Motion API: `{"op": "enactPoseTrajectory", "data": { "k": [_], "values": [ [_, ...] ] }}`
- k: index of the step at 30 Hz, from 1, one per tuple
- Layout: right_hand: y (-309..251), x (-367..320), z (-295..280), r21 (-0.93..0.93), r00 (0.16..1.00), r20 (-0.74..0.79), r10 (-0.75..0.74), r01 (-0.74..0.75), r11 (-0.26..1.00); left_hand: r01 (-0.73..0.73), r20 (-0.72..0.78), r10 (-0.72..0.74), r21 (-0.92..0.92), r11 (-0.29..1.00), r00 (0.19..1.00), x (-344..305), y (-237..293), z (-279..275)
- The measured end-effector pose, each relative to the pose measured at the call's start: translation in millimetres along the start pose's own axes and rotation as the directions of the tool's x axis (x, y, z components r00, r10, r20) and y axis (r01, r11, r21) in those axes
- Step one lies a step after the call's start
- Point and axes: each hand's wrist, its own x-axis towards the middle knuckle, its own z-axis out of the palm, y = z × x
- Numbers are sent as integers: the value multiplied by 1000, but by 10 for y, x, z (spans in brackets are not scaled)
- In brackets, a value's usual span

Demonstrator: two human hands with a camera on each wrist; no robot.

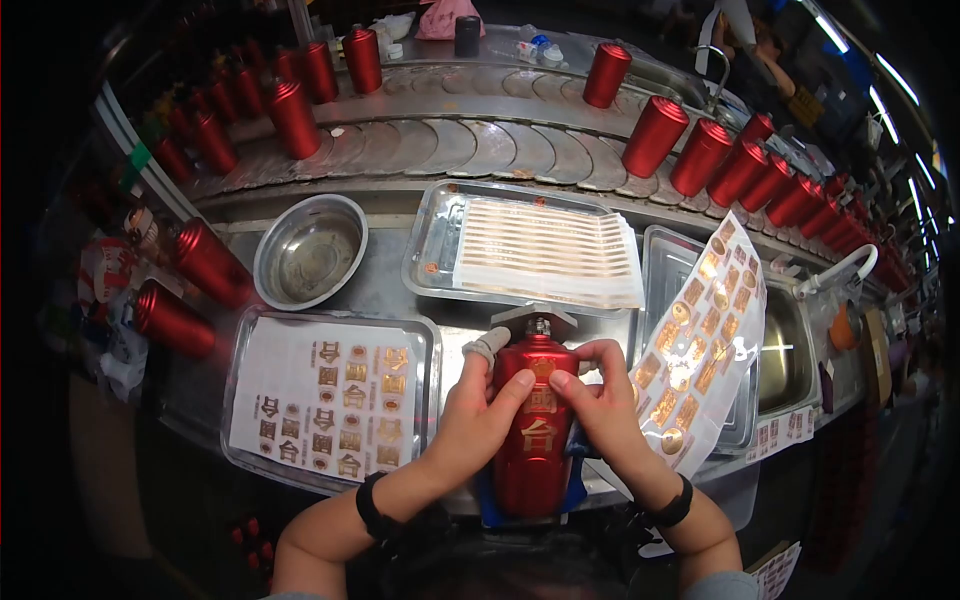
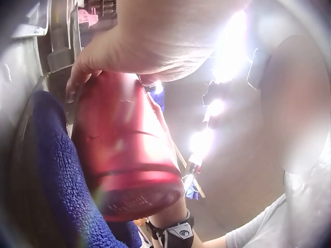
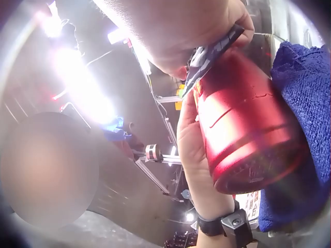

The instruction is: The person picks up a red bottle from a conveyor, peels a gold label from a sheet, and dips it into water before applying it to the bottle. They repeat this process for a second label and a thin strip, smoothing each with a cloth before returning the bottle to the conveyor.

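Observation:
A red metallic bottle (image 1: 530, 480) lies tilted in front of the person, its capless neck pointing away and gold characters (image 1: 538, 436) down its front. The left hand (image 1: 468, 412) grips its upper left side, the thumb pressing near a small round gold emblem. A whitish cover wraps one left finger (image 1: 489, 344). From the other side the right hand (image 1: 612, 412) holds the bottle, its thumb beside the same emblem. A dark patterned cloth (image 3: 214, 59) is tucked between the right hand and the bottle. Beneath the bottle shows a blue towel (image 2: 62, 170).
A tray (image 1: 432, 400) with gold character stickers sits at left, below a metal bowl (image 1: 312, 252). Ahead, another tray (image 1: 425, 265) bears striped gold strips. A sheet of gold stickers (image 1: 700, 340) leans at right near a sink (image 1: 785, 355). Red bottles (image 1: 655, 137) line the conveyor (image 1: 460, 145).

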Motion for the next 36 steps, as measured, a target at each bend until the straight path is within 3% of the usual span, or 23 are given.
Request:
{"op": "enactPoseTrajectory", "data": {
  "k": [2, 5, 8, 13, 15, 17, 28, 31, 34, 36],
  "values": [
    [-26, -7, 19, 74, 1000, -11, -1, 2, 997, 0, -3, 0, -7, 1000, 1000, -9, -9, 6],
    [26, 18, 17, -29, 1000, -22, -9, 8, 1000, -9, -1, 9, -8, 1000, 1000, -2, -14, -5],
    [16, 3, 13, -11, 1000, -16, -1, 1, 1000, -5, -11, 5, 2, 1000, 1000, 2, -25, -12],
    [-30, -21, 40, 197, 1000, 13, -10, 7, 980, 0, -39, -1, -35, 999, 999, -15, -44, -55],
    [-12, -57, -7, 166, 999, 41, -24, 17, 986, -17, -12, 17, -8, 1000, 1000, -57, -29, 4],
    [-10, -93, -49, 1, 998, 62, -32, 32, 999, -34, 7, 34, 14, 999, 999, -66, -20, 21],
    [89, -65, 22, 21, 999, 5, -31, 31, 999, -80, -11, 81, 47, 996, 997, -29, -92, -5],
    [83, -78, 10, 18, 1000, 1, -17, 17, 1000, -97, -17, 101, 166, 981, 995, -26, -145, -23],
    [41, -80, 15, 107, 1000, 21, -15, 13, 994, -57, -22, 58, 56, 997, 998, -49, -56, -17],
    [15, -114, -12, 69, 999, 34, -32, 30, 997, -89, 9, 88, 98, 991, 996, -85, -17, 13]
  ]
}}
